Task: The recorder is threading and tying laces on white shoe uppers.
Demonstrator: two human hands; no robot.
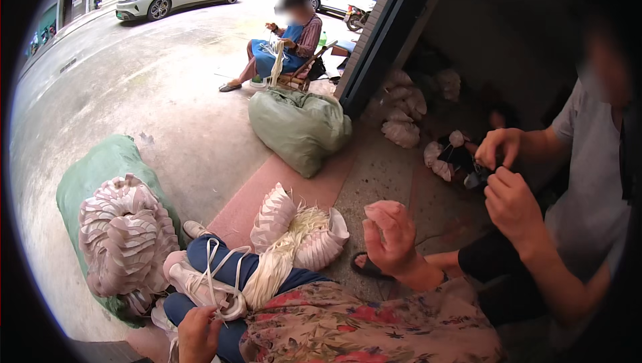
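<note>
A green sack (pixel 71 192), topped by a pile (pixel 124 239) of pale shoe parts, is seen at far left. On the lap, a pink-white shoe (pixel 190 277), strung with loose white laces (pixel 211 266), is gripped at its near end by closed fingers of the left hand (pixel 198 337). Beside it a lace bundle (pixel 271 283) is draped over the leg. The right hand (pixel 391 239) is raised, fingers curled; whether anything thin is pinched there cannot be told.

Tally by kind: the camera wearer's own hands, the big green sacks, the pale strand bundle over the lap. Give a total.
Wearer's hands, left hand and right hand: 2
Green sacks, left sack and middle sack: 2
Strand bundle: 1
Total: 5
</note>
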